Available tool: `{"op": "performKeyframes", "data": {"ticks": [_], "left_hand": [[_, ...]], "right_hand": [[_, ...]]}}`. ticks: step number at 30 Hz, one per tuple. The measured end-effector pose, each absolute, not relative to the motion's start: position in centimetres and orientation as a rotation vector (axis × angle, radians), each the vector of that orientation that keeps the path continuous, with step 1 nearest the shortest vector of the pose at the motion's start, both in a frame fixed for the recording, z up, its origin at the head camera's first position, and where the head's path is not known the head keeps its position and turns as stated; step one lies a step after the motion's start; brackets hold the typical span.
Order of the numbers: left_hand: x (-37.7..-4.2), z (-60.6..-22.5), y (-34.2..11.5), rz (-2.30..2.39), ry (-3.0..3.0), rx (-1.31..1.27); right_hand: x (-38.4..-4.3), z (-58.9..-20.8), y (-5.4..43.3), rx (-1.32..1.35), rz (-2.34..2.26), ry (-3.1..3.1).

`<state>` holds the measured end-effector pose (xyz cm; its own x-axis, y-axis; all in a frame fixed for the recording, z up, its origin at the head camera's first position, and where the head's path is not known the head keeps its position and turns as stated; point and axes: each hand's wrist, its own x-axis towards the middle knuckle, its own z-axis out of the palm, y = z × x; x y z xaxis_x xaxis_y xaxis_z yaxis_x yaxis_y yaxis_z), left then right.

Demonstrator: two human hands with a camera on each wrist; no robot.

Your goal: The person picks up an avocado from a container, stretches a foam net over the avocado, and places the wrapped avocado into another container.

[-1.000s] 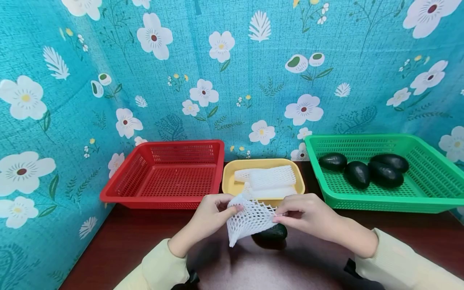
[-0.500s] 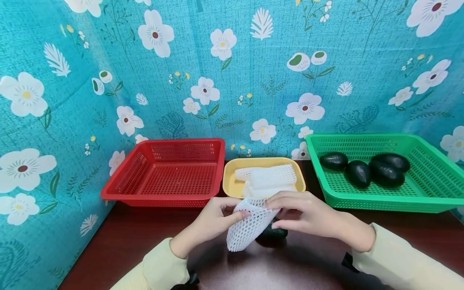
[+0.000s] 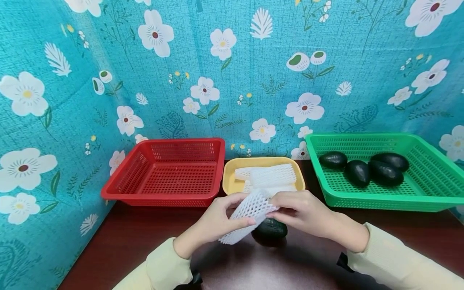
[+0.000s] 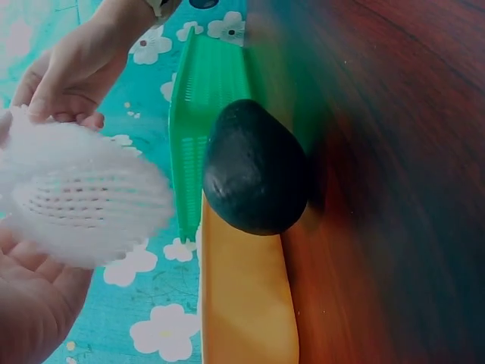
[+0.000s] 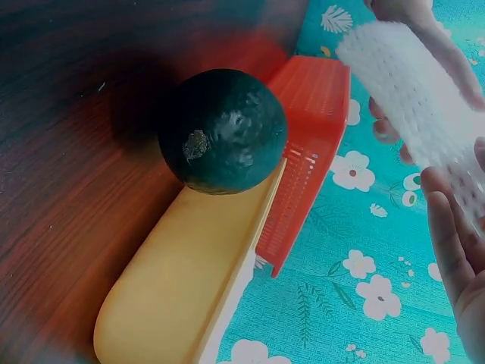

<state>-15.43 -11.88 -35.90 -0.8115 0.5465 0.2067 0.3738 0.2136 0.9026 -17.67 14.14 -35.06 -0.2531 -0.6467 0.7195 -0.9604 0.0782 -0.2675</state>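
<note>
White foam net hangs apart from the avocado; left hand grips it, right hand apparently pinches its edge.

The dark red-brown wooden table is viewed from above by the head camera, faced forward and down. By both wrist views the dark glossy oval fruit is shared, close up near mid-frame, the table being turned sideways. The green perforated plastic basket is faced from the left wrist, the red perforated plastic basket from the right.
</note>
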Motion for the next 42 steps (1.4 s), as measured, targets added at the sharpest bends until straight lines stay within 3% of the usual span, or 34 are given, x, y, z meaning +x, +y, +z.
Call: {"op": "performKeyframes", "data": {"ticks": [21, 42], "left_hand": [[-16.0, -36.4, -12.6, 1.793, 2.493, 0.691], [-16.2, -36.9, -12.6, 1.438, 2.448, 0.811]], "right_hand": [[-17.6, -36.9, 15.0, 1.536, 1.111, -2.077], [-18.5, -36.1, 12.9, 1.526, 1.109, -1.933]]}}
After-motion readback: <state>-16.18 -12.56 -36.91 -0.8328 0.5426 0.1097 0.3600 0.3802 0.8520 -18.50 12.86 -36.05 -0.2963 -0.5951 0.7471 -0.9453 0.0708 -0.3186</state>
